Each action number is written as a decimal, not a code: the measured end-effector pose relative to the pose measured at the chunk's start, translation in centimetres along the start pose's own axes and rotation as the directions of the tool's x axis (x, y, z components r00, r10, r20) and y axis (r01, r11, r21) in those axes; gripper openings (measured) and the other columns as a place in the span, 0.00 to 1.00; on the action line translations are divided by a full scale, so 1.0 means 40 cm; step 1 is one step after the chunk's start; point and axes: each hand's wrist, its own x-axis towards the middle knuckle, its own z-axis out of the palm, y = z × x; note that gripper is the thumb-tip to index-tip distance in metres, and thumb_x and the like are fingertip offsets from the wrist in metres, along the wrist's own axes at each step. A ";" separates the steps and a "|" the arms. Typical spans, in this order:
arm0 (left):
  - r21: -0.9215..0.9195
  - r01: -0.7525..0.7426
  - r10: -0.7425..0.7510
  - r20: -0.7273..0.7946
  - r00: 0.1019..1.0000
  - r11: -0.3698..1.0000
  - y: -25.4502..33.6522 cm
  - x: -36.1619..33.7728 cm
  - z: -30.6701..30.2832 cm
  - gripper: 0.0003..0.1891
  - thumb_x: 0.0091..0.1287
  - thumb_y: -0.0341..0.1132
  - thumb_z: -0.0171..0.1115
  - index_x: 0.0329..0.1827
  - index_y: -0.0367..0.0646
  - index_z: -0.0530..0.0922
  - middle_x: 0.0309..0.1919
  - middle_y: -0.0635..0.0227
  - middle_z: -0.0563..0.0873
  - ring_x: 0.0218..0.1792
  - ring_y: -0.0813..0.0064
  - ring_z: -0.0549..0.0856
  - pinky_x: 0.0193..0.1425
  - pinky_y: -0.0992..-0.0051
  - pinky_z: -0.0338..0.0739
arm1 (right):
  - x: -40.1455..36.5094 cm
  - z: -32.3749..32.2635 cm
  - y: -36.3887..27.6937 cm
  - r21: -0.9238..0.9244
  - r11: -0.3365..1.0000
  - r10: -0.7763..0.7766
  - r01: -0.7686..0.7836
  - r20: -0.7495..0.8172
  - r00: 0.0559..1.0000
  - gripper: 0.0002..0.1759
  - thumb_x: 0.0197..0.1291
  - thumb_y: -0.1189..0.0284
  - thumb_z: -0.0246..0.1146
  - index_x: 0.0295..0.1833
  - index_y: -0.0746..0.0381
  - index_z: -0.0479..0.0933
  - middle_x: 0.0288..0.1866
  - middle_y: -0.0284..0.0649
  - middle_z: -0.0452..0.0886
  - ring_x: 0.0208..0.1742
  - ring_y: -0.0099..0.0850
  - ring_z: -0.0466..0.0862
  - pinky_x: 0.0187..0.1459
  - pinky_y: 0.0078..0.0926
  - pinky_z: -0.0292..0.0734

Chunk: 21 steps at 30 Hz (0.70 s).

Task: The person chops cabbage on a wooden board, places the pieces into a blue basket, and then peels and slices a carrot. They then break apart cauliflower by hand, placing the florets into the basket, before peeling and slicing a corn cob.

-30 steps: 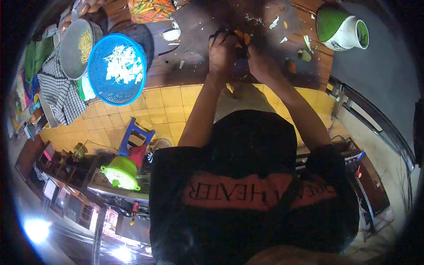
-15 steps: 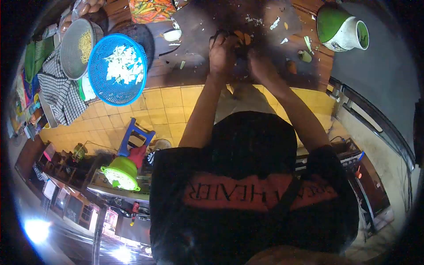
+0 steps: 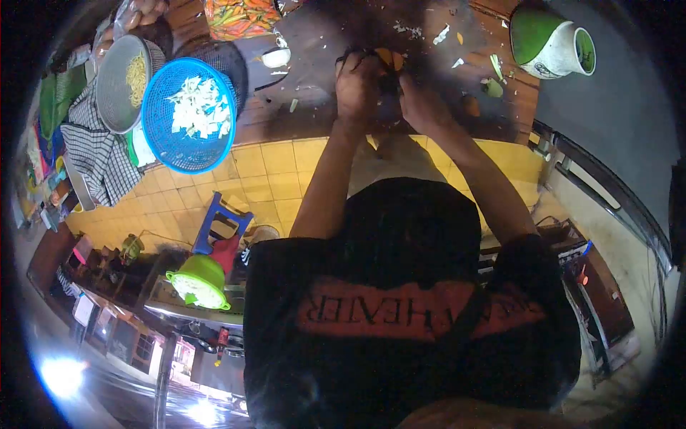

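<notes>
My left hand [image 3: 359, 89] is closed at the far side of the dark work surface, fingers curled round something dark that I cannot make out. Beside it, my right hand [image 3: 423, 106] is closed too, with its fingertips in shadow. An orange piece [image 3: 389, 58] shows between and just beyond the two hands. White scraps [image 3: 441, 33] and a green-brown piece [image 3: 491, 87] lie to the right of them. Left of my left hand is a pale white piece [image 3: 276, 58].
A blue basket [image 3: 151, 114] of chopped white pieces, a grey strainer [image 3: 107, 89] with yellow food and a bag of chillies [image 3: 241, 17] stand at left. A green-and-white vase [image 3: 550, 46] is at right. Below are a blue stool [image 3: 207, 223] and green colander [image 3: 204, 269].
My right hand has moved slightly left, nearer my left hand. The view has shifted a little, and less of the orange shows between the hands.
</notes>
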 end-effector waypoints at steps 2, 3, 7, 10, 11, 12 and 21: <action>0.060 -0.020 0.021 -0.011 1.000 0.998 0.013 0.002 -0.009 0.08 0.50 0.26 0.58 0.33 0.47 0.80 0.32 0.66 0.81 0.37 0.61 0.79 0.45 0.64 0.71 | -0.009 0.009 0.013 -0.027 1.000 0.005 -0.005 0.017 1.000 0.14 0.63 0.71 0.50 0.51 0.66 0.69 0.31 0.58 0.79 0.31 0.55 0.81 0.30 0.52 0.75; 0.061 -0.019 0.019 -0.010 1.000 0.998 0.018 -0.002 -0.013 0.08 0.50 0.26 0.58 0.33 0.47 0.80 0.32 0.66 0.81 0.37 0.61 0.79 0.45 0.64 0.71 | -0.016 0.019 0.022 -0.053 0.999 0.011 -0.009 0.033 0.999 0.16 0.63 0.72 0.49 0.53 0.67 0.71 0.30 0.57 0.80 0.31 0.53 0.81 0.30 0.50 0.77; 0.104 0.041 -0.041 0.002 0.999 0.994 0.023 -0.007 -0.014 0.08 0.49 0.26 0.59 0.32 0.46 0.80 0.32 0.65 0.81 0.37 0.60 0.79 0.43 0.64 0.71 | -0.007 0.085 0.062 -0.004 1.000 -0.011 0.011 -0.023 1.000 0.16 0.61 0.73 0.52 0.53 0.68 0.71 0.28 0.56 0.79 0.29 0.53 0.81 0.29 0.47 0.77; 0.116 0.019 -0.020 0.011 1.000 0.993 0.013 0.000 -0.013 0.08 0.48 0.25 0.59 0.32 0.46 0.79 0.33 0.64 0.81 0.38 0.58 0.79 0.42 0.63 0.72 | -0.013 0.046 0.046 -0.062 0.997 0.056 -0.052 0.074 0.996 0.13 0.64 0.71 0.52 0.52 0.63 0.67 0.32 0.59 0.78 0.33 0.58 0.79 0.30 0.54 0.72; 0.126 0.001 -0.003 0.016 1.000 0.992 0.011 -0.002 -0.013 0.09 0.48 0.25 0.59 0.32 0.46 0.79 0.33 0.64 0.81 0.38 0.56 0.78 0.42 0.62 0.72 | -0.023 0.036 0.038 -0.036 0.999 -0.037 0.037 -0.021 0.999 0.13 0.64 0.70 0.51 0.52 0.63 0.67 0.32 0.59 0.78 0.33 0.58 0.79 0.30 0.54 0.72; 0.125 0.001 -0.003 0.013 1.000 0.992 0.018 0.003 -0.013 0.09 0.48 0.25 0.59 0.32 0.46 0.79 0.33 0.64 0.81 0.38 0.56 0.78 0.42 0.62 0.72 | -0.025 0.035 0.038 -0.019 0.991 -0.133 0.132 -0.120 0.984 0.13 0.64 0.70 0.51 0.52 0.64 0.67 0.31 0.59 0.79 0.33 0.58 0.79 0.30 0.53 0.73; 0.149 -0.010 0.009 0.011 1.000 0.989 0.027 0.002 -0.017 0.07 0.49 0.25 0.59 0.31 0.47 0.78 0.32 0.64 0.80 0.38 0.56 0.78 0.43 0.62 0.72 | 0.034 -0.019 -0.030 -0.124 0.989 0.103 -0.083 0.161 0.982 0.18 0.63 0.71 0.49 0.57 0.67 0.65 0.35 0.60 0.79 0.35 0.58 0.80 0.37 0.55 0.73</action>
